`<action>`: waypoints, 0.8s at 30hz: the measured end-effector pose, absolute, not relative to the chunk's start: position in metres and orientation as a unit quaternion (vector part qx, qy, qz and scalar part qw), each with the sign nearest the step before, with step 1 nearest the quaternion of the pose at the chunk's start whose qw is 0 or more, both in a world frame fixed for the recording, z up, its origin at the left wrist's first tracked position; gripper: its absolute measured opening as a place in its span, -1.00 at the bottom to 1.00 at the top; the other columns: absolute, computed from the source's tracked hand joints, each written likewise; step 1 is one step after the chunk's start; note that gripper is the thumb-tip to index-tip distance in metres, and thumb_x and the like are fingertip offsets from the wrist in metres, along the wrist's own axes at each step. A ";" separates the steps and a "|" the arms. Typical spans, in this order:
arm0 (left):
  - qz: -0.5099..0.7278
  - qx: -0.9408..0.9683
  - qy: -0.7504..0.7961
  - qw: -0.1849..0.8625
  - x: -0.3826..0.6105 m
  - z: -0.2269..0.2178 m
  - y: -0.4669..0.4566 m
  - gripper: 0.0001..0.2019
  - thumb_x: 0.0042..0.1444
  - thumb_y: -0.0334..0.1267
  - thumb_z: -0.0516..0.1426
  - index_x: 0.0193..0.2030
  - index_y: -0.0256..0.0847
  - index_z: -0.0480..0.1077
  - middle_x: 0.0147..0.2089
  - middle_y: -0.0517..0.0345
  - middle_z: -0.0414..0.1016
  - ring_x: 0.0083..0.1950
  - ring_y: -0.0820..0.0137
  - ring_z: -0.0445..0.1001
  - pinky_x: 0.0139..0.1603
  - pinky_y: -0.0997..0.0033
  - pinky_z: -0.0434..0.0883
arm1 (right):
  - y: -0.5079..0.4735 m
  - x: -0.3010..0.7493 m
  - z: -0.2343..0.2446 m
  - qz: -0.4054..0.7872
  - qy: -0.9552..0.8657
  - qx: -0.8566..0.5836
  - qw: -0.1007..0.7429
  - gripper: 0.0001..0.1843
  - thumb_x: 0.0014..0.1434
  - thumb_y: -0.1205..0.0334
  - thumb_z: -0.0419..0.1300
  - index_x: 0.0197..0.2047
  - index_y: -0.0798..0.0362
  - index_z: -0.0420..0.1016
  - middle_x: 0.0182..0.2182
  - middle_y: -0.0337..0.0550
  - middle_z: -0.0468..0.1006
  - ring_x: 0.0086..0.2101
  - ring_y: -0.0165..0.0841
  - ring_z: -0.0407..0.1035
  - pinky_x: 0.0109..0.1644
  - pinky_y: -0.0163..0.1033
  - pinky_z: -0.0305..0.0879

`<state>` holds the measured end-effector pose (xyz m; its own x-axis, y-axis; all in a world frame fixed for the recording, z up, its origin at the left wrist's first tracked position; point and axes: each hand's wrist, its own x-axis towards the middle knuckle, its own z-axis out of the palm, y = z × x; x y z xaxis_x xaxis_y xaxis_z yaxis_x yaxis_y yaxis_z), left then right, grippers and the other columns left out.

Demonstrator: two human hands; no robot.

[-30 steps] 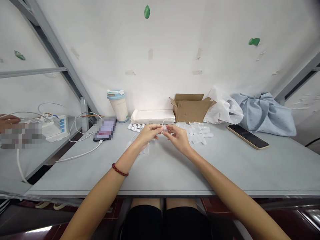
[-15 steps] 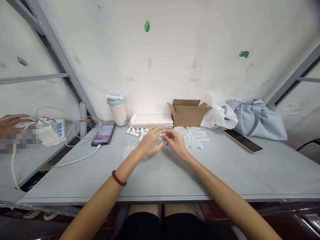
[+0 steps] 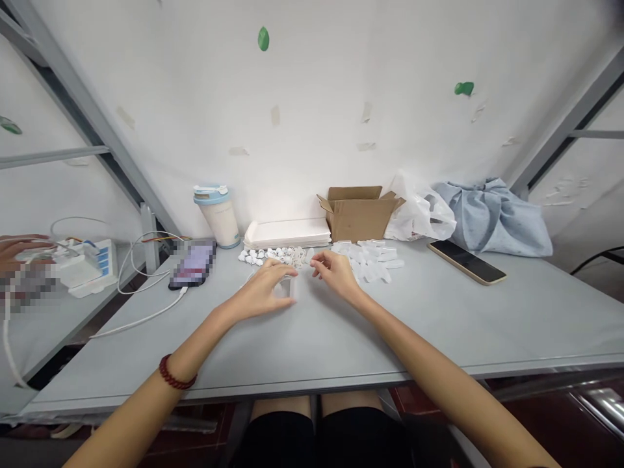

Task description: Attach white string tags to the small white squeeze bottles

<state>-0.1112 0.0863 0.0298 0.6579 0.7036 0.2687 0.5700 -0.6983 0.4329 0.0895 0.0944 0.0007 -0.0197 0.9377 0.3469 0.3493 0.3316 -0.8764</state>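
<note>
My left hand [image 3: 266,290] is low over the grey table, thumb and fingers spread apart. A clear plastic piece [image 3: 287,287] shows in the gap between them; whether the hand touches it I cannot tell. My right hand [image 3: 336,273] is beside it with bent fingers, thumb and forefinger drawn close together; anything between them is too small to make out. Behind the hands lie several small white plastic parts [image 3: 253,257]. Just right of my right hand is a loose heap of translucent plastic pieces [image 3: 373,261].
Along the wall stand a cup [image 3: 218,218], a stack of white sheets [image 3: 287,233], an open cardboard box [image 3: 363,218], a plastic bag [image 3: 422,208] and a blue cloth bundle [image 3: 497,218]. Phones lie left [image 3: 194,263] and right [image 3: 468,262]. Another person's hand [image 3: 22,250] is far left.
My hands have come apart: the left moved left and its fingers spread, while the right stayed near the middle. The camera view has shifted slightly.
</note>
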 end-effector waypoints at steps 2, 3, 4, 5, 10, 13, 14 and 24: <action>0.179 0.897 0.363 0.178 -0.117 0.030 0.084 -0.58 -0.07 -0.18 0.20 -0.01 -0.14 0.36 -0.01 0.03 0.41 0.08 0.15 0.24 0.04 0.18 0.30 | 0.097 0.093 0.001 0.278 -0.647 -0.511 0.493 -0.92 0.07 0.32 0.08 -0.43 0.08 0.35 -0.52 -0.24 0.47 -0.57 -0.44 0.41 -0.45 -0.32 0.31; 0.165 0.898 0.365 0.183 -0.119 0.029 0.084 -0.58 -0.07 -0.18 0.19 -0.01 -0.15 0.35 -0.02 0.03 0.41 0.09 0.15 0.23 0.03 0.19 0.30 | 0.098 0.095 0.002 0.274 -0.645 -0.518 0.490 -0.92 0.07 0.33 0.07 -0.44 0.08 0.34 -0.53 -0.24 0.47 -0.57 -0.45 0.40 -0.45 -0.32 0.30; 0.153 0.900 0.365 0.185 -0.119 0.029 0.083 -0.58 -0.06 -0.18 0.18 0.00 -0.16 0.34 -0.02 0.03 0.40 0.09 0.15 0.22 0.03 0.19 0.30 | 0.099 0.096 0.002 0.270 -0.644 -0.525 0.487 -0.92 0.06 0.33 0.07 -0.44 0.08 0.34 -0.53 -0.25 0.46 -0.58 -0.45 0.39 -0.44 -0.33 0.29; 0.142 0.902 0.365 0.183 -0.120 0.028 0.083 -0.58 -0.05 -0.19 0.17 0.00 -0.17 0.33 -0.03 0.03 0.40 0.09 0.15 0.22 0.04 0.20 0.30 | 0.100 0.097 0.002 0.267 -0.643 -0.530 0.484 -0.92 0.06 0.34 0.07 -0.45 0.08 0.34 -0.53 -0.25 0.46 -0.58 -0.45 0.38 -0.44 -0.33 0.27; 0.111 0.908 0.371 0.160 -0.121 0.024 0.086 -0.59 -0.05 -0.20 0.15 -0.01 -0.21 0.32 -0.05 0.00 0.37 0.10 0.14 0.19 0.03 0.20 0.29 | 0.103 0.100 -0.001 0.232 -0.663 -0.533 0.472 -0.91 0.06 0.36 0.06 -0.46 0.07 0.33 -0.56 -0.27 0.45 -0.58 -0.46 0.36 -0.40 -0.33 0.24; 0.103 0.911 0.369 0.151 -0.122 0.025 0.085 -0.60 -0.04 -0.22 0.13 -0.01 -0.22 0.31 -0.06 0.00 0.37 0.09 0.15 0.19 0.03 0.21 0.28 | 0.104 0.100 -0.003 0.212 -0.678 -0.527 0.466 -0.90 0.06 0.36 0.05 -0.46 0.06 0.33 -0.56 -0.27 0.45 -0.57 -0.45 0.35 -0.40 -0.33 0.22; 0.100 0.912 0.369 0.149 -0.122 0.026 0.085 -0.60 -0.04 -0.23 0.12 -0.01 -0.21 0.31 -0.07 0.01 0.37 0.08 0.15 0.20 0.02 0.22 0.28 | 0.105 0.100 -0.003 0.207 -0.682 -0.526 0.464 -0.89 0.07 0.36 0.04 -0.46 0.06 0.33 -0.55 -0.26 0.45 -0.56 -0.45 0.35 -0.40 -0.33 0.22; 0.082 0.916 0.367 0.141 -0.122 0.034 0.083 -0.61 -0.04 -0.24 0.11 -0.02 -0.22 0.33 -0.07 0.01 0.38 0.07 0.15 0.20 0.01 0.22 0.27 | 0.110 0.108 -0.003 0.169 -0.690 -0.538 0.454 -0.89 0.07 0.38 0.03 -0.46 0.06 0.33 -0.52 -0.22 0.46 -0.51 -0.42 0.34 -0.36 -0.31 0.20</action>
